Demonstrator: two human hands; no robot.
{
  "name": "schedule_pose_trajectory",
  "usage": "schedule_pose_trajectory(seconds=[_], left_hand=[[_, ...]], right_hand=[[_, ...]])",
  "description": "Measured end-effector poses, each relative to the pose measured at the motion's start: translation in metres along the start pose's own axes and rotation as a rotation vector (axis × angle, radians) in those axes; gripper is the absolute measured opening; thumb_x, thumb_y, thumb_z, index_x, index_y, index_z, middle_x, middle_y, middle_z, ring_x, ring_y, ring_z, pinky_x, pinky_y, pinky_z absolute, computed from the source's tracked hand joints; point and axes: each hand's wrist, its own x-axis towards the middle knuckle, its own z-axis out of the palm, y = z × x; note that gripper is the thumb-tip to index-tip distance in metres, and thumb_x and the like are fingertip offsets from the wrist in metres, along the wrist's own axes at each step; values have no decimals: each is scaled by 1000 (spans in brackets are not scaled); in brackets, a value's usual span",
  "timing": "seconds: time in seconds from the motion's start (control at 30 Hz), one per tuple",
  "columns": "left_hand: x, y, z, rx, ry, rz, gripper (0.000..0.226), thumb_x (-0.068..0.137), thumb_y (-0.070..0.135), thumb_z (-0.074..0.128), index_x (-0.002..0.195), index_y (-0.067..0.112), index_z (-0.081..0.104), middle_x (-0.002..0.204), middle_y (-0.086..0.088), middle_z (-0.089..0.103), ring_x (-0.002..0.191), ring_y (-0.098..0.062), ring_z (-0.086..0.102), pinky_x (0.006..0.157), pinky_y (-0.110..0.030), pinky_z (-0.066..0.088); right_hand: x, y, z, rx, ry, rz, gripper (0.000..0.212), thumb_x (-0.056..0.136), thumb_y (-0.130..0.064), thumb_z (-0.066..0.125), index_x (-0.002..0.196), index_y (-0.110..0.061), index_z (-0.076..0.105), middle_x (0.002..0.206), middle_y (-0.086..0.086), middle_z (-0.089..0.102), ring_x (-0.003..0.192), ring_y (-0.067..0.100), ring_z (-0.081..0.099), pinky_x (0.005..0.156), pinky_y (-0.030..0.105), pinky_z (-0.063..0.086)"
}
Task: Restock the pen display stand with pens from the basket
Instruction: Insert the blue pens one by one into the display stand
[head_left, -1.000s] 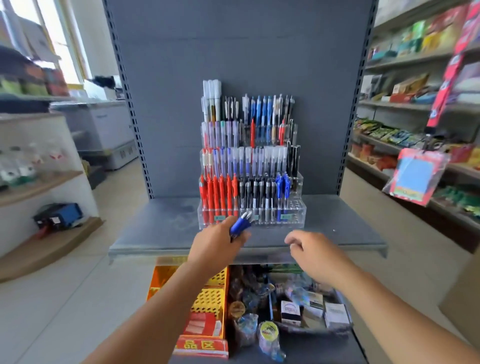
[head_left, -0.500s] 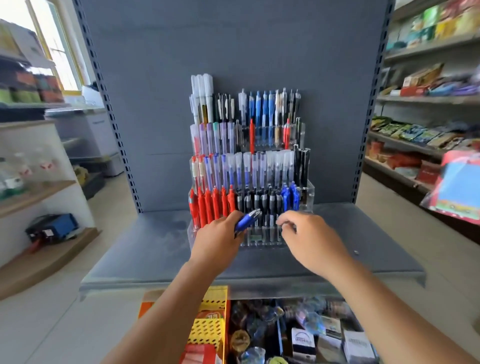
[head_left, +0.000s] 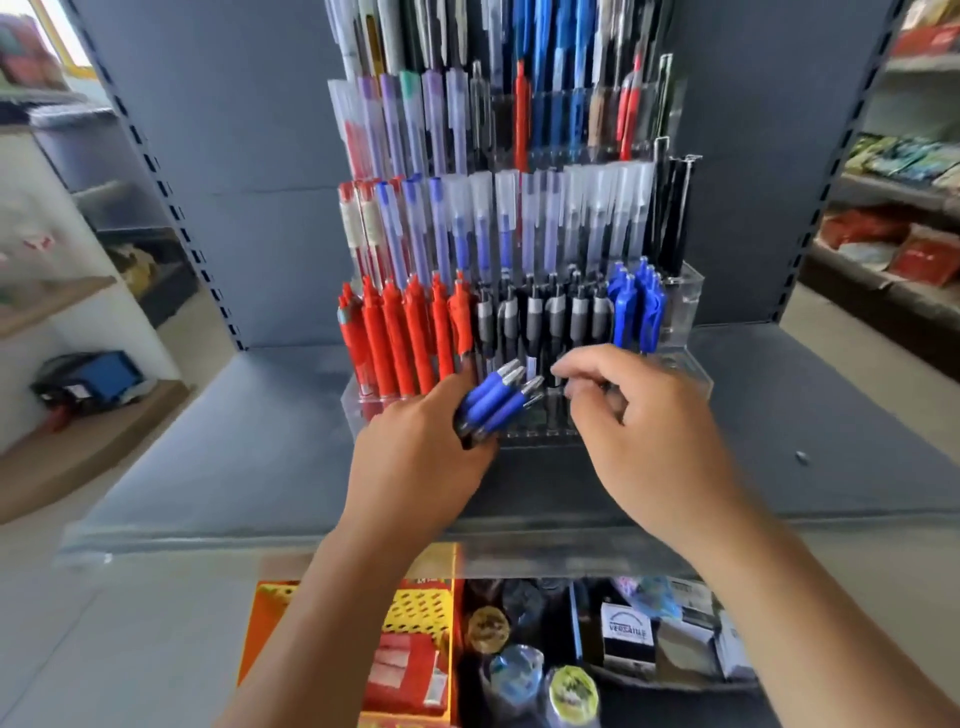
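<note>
A tiered clear acrylic pen display stand (head_left: 684, 312) stands on the grey shelf (head_left: 218, 467), filled with rows of pens. Its lowest row holds red pens (head_left: 400, 338), black pens (head_left: 545, 317) and a few blue pens (head_left: 636, 306). My left hand (head_left: 415, 467) grips a bunch of blue pens (head_left: 496, 402) in front of the lowest row, their silver tips pointing up and right. My right hand (head_left: 660, 441) hovers just right of those tips, thumb and forefinger curved and slightly apart, holding nothing that I can see. An orange and yellow basket (head_left: 421, 608) sits below the shelf edge.
Under the shelf, right of the basket, lie small boxes and wrapped goods (head_left: 628, 634). Grey perforated uprights (head_left: 156, 171) flank the back panel. Shelves of packaged goods (head_left: 893, 239) stand to the right, wooden shelves (head_left: 57, 301) to the left.
The view has closed in on the stand. My left hand has risen with the blue pens to the front row. My right hand has come over to the pen tips.
</note>
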Motion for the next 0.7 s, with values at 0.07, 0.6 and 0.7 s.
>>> schedule_pose_trajectory(seconds=[0.07, 0.6, 0.7], left_hand=[[-2, -4, 2, -8, 2, -28, 27, 78, 38, 72, 77, 28, 46, 59, 11, 48, 59, -18, 49, 51, -30, 32], [-1, -5, 0, -82, -5, -76, 24, 78, 38, 71, 74, 28, 49, 59, 10, 51, 56, -12, 49, 47, -28, 30], [-3, -6, 1, -102, 15, -51, 25, 78, 36, 72, 72, 28, 49, 57, 11, 50, 53, -11, 48, 47, -27, 29]], right_hand=[[-2, -3, 5, 23, 2, -5, 23, 98, -13, 56, 103, -30, 70, 62, -32, 55, 51, 11, 50, 48, 17, 31], [4, -30, 9, 178, -54, -56, 18, 89, -29, 55, 100, -33, 68, 87, -16, 64, 45, 18, 48, 42, 26, 36], [2, -34, 11, 166, -34, -70, 7, 91, -35, 62, 96, -34, 67, 80, -20, 63, 46, 20, 49, 43, 28, 38]])
